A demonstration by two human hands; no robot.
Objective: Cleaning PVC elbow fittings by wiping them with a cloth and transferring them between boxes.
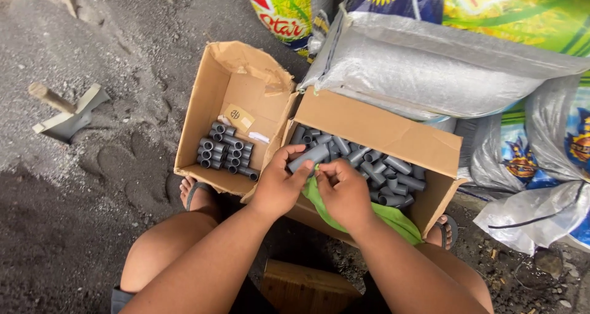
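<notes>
My left hand (278,183) grips a short grey plastic pipe fitting (309,156) by its near end, over the right cardboard box (376,129). My right hand (344,191) pinches a green cloth (387,216) against the fitting; the cloth hangs over the box's front wall. That box holds several loose grey fittings (387,169) in a heap. The left cardboard box (212,105) holds several grey fittings (226,152) stacked neatly on their sides, with a small tan tag (238,116) behind them.
Filled woven sacks (430,62) lean behind and to the right of the boxes. A shovel (66,116) lies on dark grey sand at the left. My sandalled feet (198,194) rest beside the boxes, and a wooden stool (304,284) sits between my knees.
</notes>
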